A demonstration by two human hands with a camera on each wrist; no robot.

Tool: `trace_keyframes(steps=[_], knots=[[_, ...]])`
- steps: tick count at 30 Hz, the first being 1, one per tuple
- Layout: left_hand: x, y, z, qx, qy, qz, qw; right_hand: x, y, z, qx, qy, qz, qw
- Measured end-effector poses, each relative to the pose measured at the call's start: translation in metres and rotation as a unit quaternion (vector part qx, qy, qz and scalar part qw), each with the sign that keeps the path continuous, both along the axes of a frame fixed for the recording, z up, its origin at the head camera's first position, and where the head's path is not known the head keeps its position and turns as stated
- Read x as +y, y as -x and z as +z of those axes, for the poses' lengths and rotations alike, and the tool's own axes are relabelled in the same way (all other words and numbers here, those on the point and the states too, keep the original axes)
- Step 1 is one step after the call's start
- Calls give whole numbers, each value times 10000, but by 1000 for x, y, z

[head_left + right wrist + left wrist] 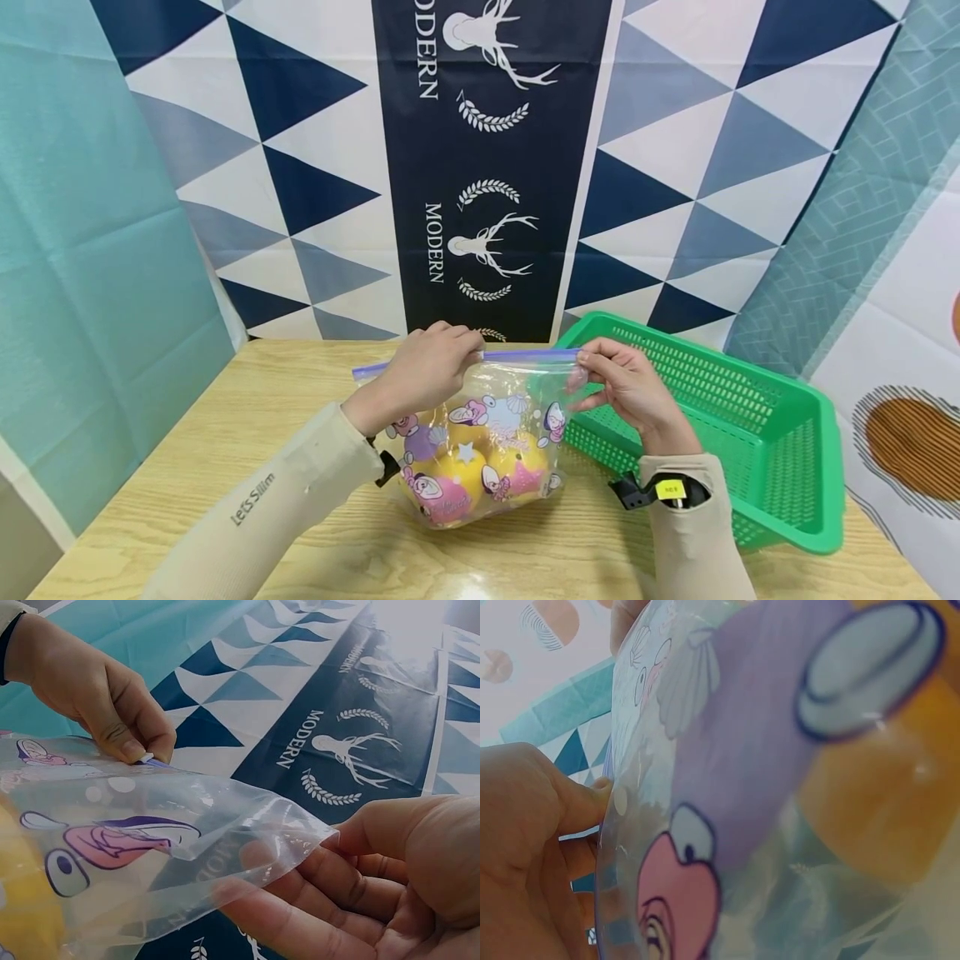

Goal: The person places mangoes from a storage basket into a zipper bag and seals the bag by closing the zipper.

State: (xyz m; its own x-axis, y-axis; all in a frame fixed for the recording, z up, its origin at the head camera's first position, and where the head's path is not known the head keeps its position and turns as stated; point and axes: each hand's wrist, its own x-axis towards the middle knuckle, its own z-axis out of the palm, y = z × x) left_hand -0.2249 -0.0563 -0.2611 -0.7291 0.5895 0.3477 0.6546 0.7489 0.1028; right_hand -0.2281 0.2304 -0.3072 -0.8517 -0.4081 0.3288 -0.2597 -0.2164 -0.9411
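A clear zip bag (465,417) printed with shells and cartoon figures stands on the table, its purple zip strip (525,356) running along the top. Through the plastic, several round yellow-orange fruits (459,473) show, their exact kind hidden by the print. My left hand (420,375) pinches the zip at a small white slider (146,758), thumb and finger on either side. At the bag's upper right corner, my right hand (626,390) pinches the edge between thumb and forefinger, the other fingers spread behind it. The left wrist view shows the left thumb against the zip edge.
A green perforated plastic basket (819,433) stands right of the bag, close behind my right forearm. The wooden table (300,375) ends at a patterned cloth backdrop (315,208). Both wrists wear black straps.
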Motion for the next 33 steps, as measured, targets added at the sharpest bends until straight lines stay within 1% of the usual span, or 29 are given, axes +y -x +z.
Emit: trace_keyframes(steps=[6,10,14,17,24,29,33], knots=[[-1,1,1,-48,-52,4,10000,-1,-1,1,-27,1,-42,10000],[0,3,0,-248,-218,-13,9995,-2,0,1,-120,69,23,9999],[2,6,-1,-399,-325,-130,9986,-2,1,0,-231,152,36,9996],[3,7,0,-347,-315,-201,9987,-1,1,-1,-289,171,0,9994],[5,7,2,-262,-298,-210,9990,0,1,-1,-347,106,-11,9993],[4,8,-1,-197,-265,-254,9991,-2,0,-1,-390,61,-37,9992],[4,10,-4,-125,-202,-287,9993,-4,0,-2,-305,22,-108,9995]])
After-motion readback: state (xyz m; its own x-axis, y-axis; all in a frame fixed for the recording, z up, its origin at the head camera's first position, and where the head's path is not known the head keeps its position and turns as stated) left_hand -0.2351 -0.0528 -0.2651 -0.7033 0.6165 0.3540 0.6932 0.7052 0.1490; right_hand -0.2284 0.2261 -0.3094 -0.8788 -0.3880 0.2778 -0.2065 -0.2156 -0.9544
